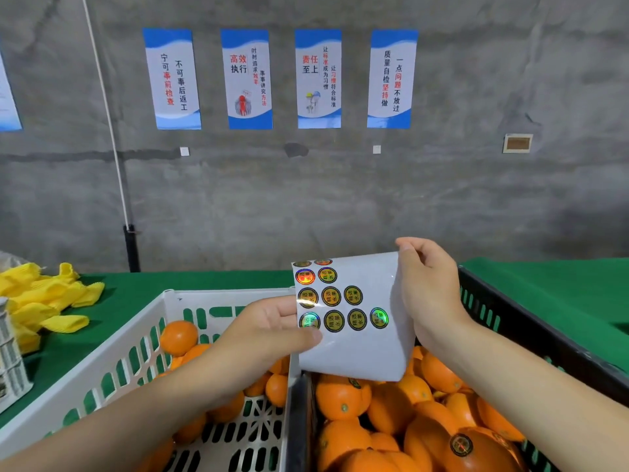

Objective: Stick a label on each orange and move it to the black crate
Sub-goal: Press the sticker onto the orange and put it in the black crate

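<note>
Head view: label sheet (pixel 360 352), part-used, gripped at its side edges by fingers of left hand (pixel 272 330) and right hand (pixel 429 291), above both crates. Black crate (pixel 510 315), tabletop's near right: heaped with oranges, some labelled (pixel 476 447). White crate (pixel 143 338): few unlabelled oranges (pixel 178 337) left, so the task looks mostly done.

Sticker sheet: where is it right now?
In the head view, the sticker sheet sits centre-right, held up between the left hand and right hand, above the oranges in the black crate, beside the white crate.
</note>
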